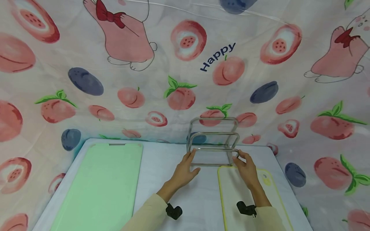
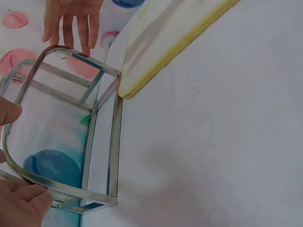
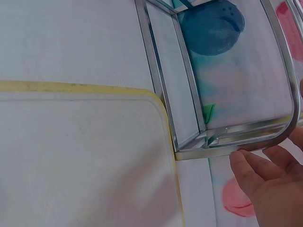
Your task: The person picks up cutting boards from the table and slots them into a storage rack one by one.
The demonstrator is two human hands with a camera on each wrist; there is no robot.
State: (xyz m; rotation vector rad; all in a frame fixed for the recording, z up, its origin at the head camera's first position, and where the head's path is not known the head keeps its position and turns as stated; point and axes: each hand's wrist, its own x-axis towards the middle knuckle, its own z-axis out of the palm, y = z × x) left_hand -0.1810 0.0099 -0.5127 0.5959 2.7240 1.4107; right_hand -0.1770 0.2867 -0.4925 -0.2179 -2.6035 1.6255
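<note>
A silver metal rack (image 1: 215,149) with several rounded upright frames stands at the back of the table. My left hand (image 1: 182,171) is at its left side, fingertips against the metal and thumb spread away to the right. At the other side, my right hand (image 1: 246,168) has the front frame's rounded corner between thumb and fingers. The right wrist view shows the right fingertips (image 3: 241,163) at the outer face of the side bar. In the left wrist view, the left fingers (image 2: 26,198) lie along the lower bar.
A pale green board (image 1: 99,186) lies along the table's left part. Below my right arm is a white board with a yellow edge (image 1: 221,192), its far corner right at the rack's base. Printed cloth (image 1: 150,96) hangs behind the white table (image 1: 164,157).
</note>
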